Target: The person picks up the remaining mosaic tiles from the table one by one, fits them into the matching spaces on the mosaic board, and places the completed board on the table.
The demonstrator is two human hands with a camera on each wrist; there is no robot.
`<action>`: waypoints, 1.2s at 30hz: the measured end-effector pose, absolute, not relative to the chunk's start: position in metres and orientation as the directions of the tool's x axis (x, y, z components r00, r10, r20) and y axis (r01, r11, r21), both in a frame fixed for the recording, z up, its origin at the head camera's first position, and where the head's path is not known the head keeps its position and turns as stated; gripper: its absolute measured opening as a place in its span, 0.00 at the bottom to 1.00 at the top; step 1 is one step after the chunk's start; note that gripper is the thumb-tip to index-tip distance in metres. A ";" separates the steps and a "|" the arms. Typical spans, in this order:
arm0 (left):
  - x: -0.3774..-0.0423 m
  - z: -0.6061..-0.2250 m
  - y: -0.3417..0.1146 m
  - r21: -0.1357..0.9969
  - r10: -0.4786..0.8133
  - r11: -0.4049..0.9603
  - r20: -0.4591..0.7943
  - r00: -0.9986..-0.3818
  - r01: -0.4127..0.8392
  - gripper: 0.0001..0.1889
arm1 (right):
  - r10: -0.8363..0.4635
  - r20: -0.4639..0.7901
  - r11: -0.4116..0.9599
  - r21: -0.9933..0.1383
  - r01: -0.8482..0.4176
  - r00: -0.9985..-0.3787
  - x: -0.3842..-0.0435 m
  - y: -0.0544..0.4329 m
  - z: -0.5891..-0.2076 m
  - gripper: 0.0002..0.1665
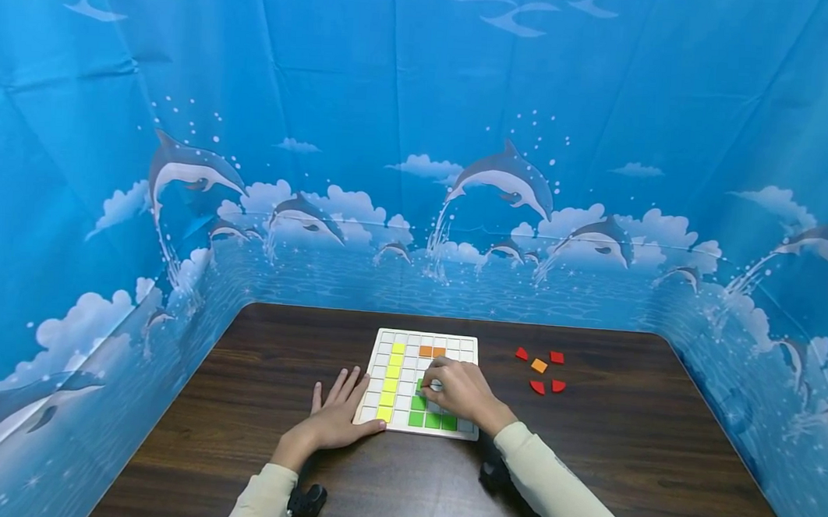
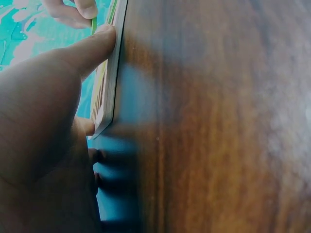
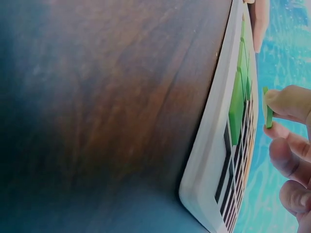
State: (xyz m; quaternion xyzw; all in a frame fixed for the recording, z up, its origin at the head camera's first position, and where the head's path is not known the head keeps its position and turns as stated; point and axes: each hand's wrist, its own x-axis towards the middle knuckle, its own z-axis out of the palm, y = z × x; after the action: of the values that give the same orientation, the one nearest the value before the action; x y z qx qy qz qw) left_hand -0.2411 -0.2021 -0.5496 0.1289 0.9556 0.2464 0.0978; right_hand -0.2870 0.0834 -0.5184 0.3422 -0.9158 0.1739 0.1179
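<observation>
A white grid board (image 1: 380, 359) lies on the table in the head view. My left hand (image 1: 338, 418) rests beside its left edge with the fingers spread, the thumb on the near left corner. Above the board, my right hand (image 1: 459, 388) pinches a thin green tile (image 3: 269, 115) between thumb and fingertips, held on edge in the right wrist view. Set in the board are a column of yellow tiles (image 1: 392, 372), two orange tiles (image 1: 432, 352) near the far side, and several green tiles (image 1: 433, 421) at the near side, partly hidden by the right hand.
To the right of the board, several red pieces (image 1: 556, 357) lie loose around an orange square tile (image 1: 538, 365). The dark wooden table (image 1: 628, 457) is bordered at the back and sides by a blue curtain (image 1: 422, 95) printed with dolphins.
</observation>
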 end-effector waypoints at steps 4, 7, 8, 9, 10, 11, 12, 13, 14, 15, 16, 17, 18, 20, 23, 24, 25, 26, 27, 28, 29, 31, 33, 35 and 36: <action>-0.240 -0.548 -0.202 0.500 0.296 0.844 -0.132 -0.946 0.194 0.58 | -0.583 0.327 0.709 -0.241 -0.662 -0.744 -0.288 0.080 -0.519 0.05; -0.241 -0.550 -0.201 0.473 0.281 0.861 -0.141 -0.949 0.185 0.59 | -0.582 0.310 0.716 -0.243 -0.654 -0.752 -0.289 0.079 -0.520 0.06; -0.242 -0.552 -0.201 0.467 0.277 0.865 -0.143 -0.950 0.182 0.59 | -0.584 0.300 0.718 -0.245 -0.652 -0.755 -0.290 0.078 -0.520 0.06; -0.243 -0.553 -0.201 0.457 0.274 0.871 -0.147 -0.951 0.180 0.59 | -0.586 0.289 0.717 -0.250 -0.651 -0.757 -0.290 0.078 -0.521 0.06; -0.243 -0.553 -0.201 0.459 0.272 0.870 -0.144 -0.952 0.179 0.58 | -0.591 0.278 0.715 -0.254 -0.651 -0.757 -0.290 0.078 -0.521 0.06; -0.242 -0.552 -0.201 0.469 0.275 0.864 -0.138 -0.951 0.182 0.58 | -0.597 0.267 0.713 -0.258 -0.653 -0.757 -0.291 0.078 -0.521 0.06; -0.242 -0.551 -0.201 0.480 0.280 0.857 -0.133 -0.951 0.186 0.58 | -0.603 0.256 0.709 -0.264 -0.655 -0.756 -0.291 0.078 -0.521 0.06; -0.241 -0.550 -0.201 0.485 0.285 0.854 -0.134 -0.949 0.188 0.58 | -0.610 0.246 0.703 -0.270 -0.657 -0.753 -0.292 0.078 -0.521 0.06; -0.240 -0.549 -0.201 0.491 0.290 0.850 -0.134 -0.948 0.190 0.59 | -0.615 0.236 0.699 -0.276 -0.659 -0.752 -0.292 0.078 -0.521 0.05; -0.240 -0.547 -0.201 0.501 0.295 0.843 -0.130 -0.947 0.193 0.58 | -0.620 0.228 0.695 -0.283 -0.661 -0.750 -0.292 0.079 -0.520 0.05; -0.239 -0.546 -0.201 0.508 0.298 0.839 -0.128 -0.946 0.196 0.58 | -0.626 0.219 0.692 -0.287 -0.662 -0.749 -0.292 0.080 -0.519 0.05; -0.239 -0.545 -0.201 0.512 0.301 0.836 -0.126 -0.945 0.198 0.58 | -0.629 0.213 0.690 -0.290 -0.663 -0.747 -0.292 0.080 -0.519 0.05; -0.239 -0.545 -0.201 0.507 0.298 0.840 -0.131 -0.946 0.194 0.58 | -0.632 0.206 0.688 -0.294 -0.663 -0.747 -0.292 0.081 -0.518 0.05; -0.240 -0.547 -0.201 0.502 0.292 0.844 -0.136 -0.947 0.189 0.58 | -0.634 0.193 0.689 -0.300 -0.660 -0.749 -0.291 0.082 -0.517 0.05; -0.241 -0.550 -0.201 0.479 0.283 0.859 -0.145 -0.948 0.182 0.59 | -0.634 0.186 0.687 -0.310 -0.657 -0.751 -0.290 0.083 -0.517 0.06; -0.241 -0.551 -0.202 0.473 0.280 0.862 -0.147 -0.949 0.181 0.59 | -0.632 0.184 0.687 -0.315 -0.655 -0.752 -0.290 0.083 -0.517 0.06; -0.242 -0.551 -0.202 0.479 0.283 0.858 -0.143 -0.949 0.183 0.59 | -0.631 0.184 0.688 -0.317 -0.653 -0.754 -0.290 0.083 -0.518 0.07; -0.242 -0.552 -0.202 0.475 0.282 0.861 -0.145 -0.949 0.183 0.59 | -0.630 0.184 0.688 -0.318 -0.652 -0.755 -0.290 0.083 -0.518 0.07; -0.242 -0.552 -0.202 0.477 0.284 0.859 -0.142 -0.948 0.186 0.60 | -0.629 0.184 0.689 -0.320 -0.651 -0.756 -0.289 0.083 -0.518 0.07; -0.242 -0.551 -0.202 0.489 0.286 0.852 -0.136 -0.948 0.187 0.60 | -0.627 0.184 0.690 -0.321 -0.649 -0.757 -0.289 0.083 -0.518 0.07; -0.241 -0.551 -0.202 0.491 0.289 0.850 -0.132 -0.948 0.191 0.59 | -0.626 0.182 0.690 -0.324 -0.647 -0.758 -0.289 0.083 -0.518 0.07; -0.241 -0.550 -0.201 0.501 0.294 0.843 -0.129 -0.947 0.193 0.59 | -0.621 0.176 0.694 -0.328 -0.640 -0.764 -0.289 0.083 -0.518 0.07; -0.240 -0.550 -0.201 0.500 0.294 0.843 -0.123 -0.948 0.196 0.59 | -0.616 0.170 0.698 -0.335 -0.633 -0.769 -0.289 0.083 -0.517 0.07; -0.240 -0.549 -0.201 0.495 0.292 0.846 -0.124 -0.948 0.196 0.59 | -0.612 0.164 0.701 -0.341 -0.627 -0.774 -0.289 0.083 -0.517 0.07; -0.240 -0.550 -0.202 0.500 0.292 0.843 -0.115 -0.949 0.199 0.59 | -0.611 0.161 0.701 -0.345 -0.624 -0.775 -0.289 0.083 -0.517 0.07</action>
State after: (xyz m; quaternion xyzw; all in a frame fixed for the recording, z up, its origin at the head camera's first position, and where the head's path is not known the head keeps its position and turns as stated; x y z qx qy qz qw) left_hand -0.2400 -0.2018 -0.5503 0.1284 0.9554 0.2489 0.0937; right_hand -0.2886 0.0828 -0.5174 0.3347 -0.9221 0.1933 0.0173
